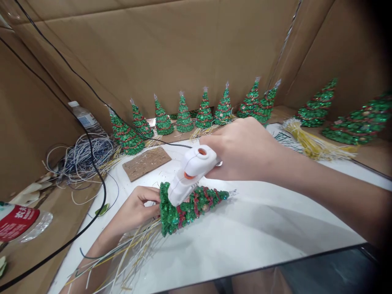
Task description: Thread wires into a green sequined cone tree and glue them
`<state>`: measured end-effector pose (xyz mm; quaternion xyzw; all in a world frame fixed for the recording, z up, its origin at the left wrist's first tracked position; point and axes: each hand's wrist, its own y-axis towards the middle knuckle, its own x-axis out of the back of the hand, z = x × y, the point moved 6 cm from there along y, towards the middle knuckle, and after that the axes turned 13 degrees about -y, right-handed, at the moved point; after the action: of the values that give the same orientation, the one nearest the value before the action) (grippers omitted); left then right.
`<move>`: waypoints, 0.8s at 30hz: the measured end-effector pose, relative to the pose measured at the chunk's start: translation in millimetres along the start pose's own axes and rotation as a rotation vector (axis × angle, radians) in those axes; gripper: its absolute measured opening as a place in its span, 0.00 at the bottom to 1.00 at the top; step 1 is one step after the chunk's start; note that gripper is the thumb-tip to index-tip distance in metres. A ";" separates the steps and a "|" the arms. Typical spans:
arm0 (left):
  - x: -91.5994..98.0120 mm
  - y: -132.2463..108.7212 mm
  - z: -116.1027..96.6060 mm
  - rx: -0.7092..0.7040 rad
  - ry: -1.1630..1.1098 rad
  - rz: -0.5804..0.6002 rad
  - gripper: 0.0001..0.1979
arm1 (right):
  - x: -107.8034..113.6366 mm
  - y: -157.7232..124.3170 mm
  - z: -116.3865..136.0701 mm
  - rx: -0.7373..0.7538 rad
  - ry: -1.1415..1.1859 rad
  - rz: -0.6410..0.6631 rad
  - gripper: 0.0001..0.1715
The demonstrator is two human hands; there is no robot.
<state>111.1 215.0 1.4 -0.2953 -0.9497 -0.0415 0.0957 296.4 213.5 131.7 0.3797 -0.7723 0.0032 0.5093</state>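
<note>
A small green Christmas tree (199, 206) with red garland lies tipped on its side, its clear star tip pointing right. My left hand (137, 212) is closed at the tree's base, with the fingertips partly hidden behind it. White and yellow wires (143, 245) trail from that base over my left forearm. Above the tree, my right hand (241, 147) is wrapped round a white glue gun (191, 171) with orange parts. The gun's body overlaps the tree in view; its nozzle is hidden, so I cannot tell whether they touch.
Several finished-looking trees (184, 116) stand along the cardboard wall (183, 49). A brown board (147, 162), tangled wires (88, 157) and a bottle (85, 116) sit at left. A black cable (104, 188) crosses the left side. Yellow-white wire bundles (309, 141) lie at right.
</note>
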 end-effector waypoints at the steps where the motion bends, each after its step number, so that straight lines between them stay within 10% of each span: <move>1: -0.2 0.1 -0.2 -0.007 -0.001 0.004 0.07 | 1.1 1.1 0.8 0.007 -0.009 0.009 0.13; 24: 1.2 0.3 2.7 0.010 0.024 0.003 0.07 | 2.8 8.8 1.3 0.036 -0.067 0.046 0.14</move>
<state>109.9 216.3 -1.0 -0.2955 -0.9483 -0.0404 0.1086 289.7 217.7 136.7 0.3708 -0.7973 0.0162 0.4761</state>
